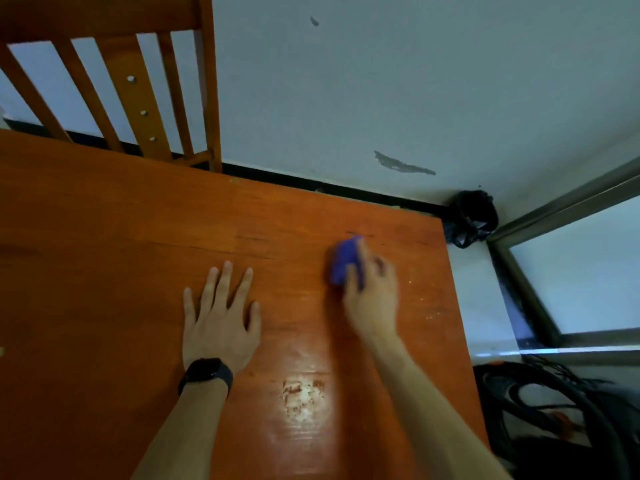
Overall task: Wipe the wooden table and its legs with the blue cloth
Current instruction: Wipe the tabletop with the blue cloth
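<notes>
Right hand (pixel 372 292), motion-blurred, fingers curled over bunched blue cloth (pixel 344 261), pressing it on glossy orange-brown wooden table (pixel 104 220), far-right part of top. Left hand (pixel 221 317) flat, fingers spread, holding nothing, bracing. My plan: firm even pressure, overlapping strokes, sweep pale specks (pixel 426 306) off right edge. Legs not yet done, I judge.

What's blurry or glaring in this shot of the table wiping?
Head view: the right hand and blue cloth are motion-blurred; the left hand is sharp; glare whitens a patch of the wooden table between the forearms.
</notes>
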`<state>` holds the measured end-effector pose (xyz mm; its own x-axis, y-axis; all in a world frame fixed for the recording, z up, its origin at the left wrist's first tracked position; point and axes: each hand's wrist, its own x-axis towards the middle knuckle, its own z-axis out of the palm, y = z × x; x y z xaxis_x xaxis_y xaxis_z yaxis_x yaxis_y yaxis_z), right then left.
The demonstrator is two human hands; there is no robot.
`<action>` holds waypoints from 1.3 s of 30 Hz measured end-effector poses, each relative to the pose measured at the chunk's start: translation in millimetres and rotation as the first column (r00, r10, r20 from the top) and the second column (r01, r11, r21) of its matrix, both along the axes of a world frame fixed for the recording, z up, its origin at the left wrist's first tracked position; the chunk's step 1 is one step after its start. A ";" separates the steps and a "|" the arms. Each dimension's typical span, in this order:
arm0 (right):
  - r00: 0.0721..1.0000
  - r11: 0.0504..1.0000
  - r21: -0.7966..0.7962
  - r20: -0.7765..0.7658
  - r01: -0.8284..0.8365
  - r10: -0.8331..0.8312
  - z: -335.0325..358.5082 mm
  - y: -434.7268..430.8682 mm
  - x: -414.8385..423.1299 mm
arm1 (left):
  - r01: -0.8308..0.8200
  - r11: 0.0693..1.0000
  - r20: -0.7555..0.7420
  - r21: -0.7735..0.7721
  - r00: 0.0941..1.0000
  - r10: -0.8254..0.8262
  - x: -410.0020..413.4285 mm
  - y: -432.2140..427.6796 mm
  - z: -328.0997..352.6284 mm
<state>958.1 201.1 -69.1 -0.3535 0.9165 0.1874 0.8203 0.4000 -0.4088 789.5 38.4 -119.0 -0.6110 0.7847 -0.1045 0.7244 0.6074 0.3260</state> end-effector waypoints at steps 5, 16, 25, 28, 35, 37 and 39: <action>0.899 0.920 0.009 0.217 -0.391 0.380 -21.3 -44.9 -26.9 | -0.008 1.000 -0.008 -0.003 1.000 0.008 -0.9 0.1 5.1; 0.960 0.963 -0.038 0.088 0.269 -0.265 8.8 85.1 62.7 | -0.023 1.000 0.016 -0.013 1.000 0.023 -3.8 1.0 4.0; 0.922 0.934 0.018 0.168 -0.356 0.349 -11.6 50.8 70.9 | -0.015 0.995 -0.029 -0.099 0.999 0.012 -0.7 1.5 9.8; 0.985 1.000 -0.014 0.174 -0.015 0.018 -2.9 103.7 156.7 | -0.012 0.989 -0.049 -0.146 0.999 0.005 4.9 3.0 14.2; 0.989 0.990 -0.031 -0.049 0.137 -0.138 17.7 79.2 149.7 | -0.039 0.950 -0.076 -0.311 0.997 0.016 13.2 18.2 29.5; 0.997 0.997 -0.019 -0.036 -0.075 0.074 9.1 33.8 103.6 | -0.076 0.925 -0.083 -0.371 0.995 0.048 19.3 28.0 35.1; 0.962 0.961 -0.055 0.020 -0.270 0.272 1.4 -18.5 63.5 | -0.102 0.905 -0.073 -0.413 0.994 0.078 25.4 36.8 42.4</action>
<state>1021.6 182.6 -67.7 -0.5943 0.7937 0.1302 0.6949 0.5882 -0.4137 814.9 75.1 -76.7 -0.6907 0.6187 -0.3745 0.6696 0.7427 -0.0078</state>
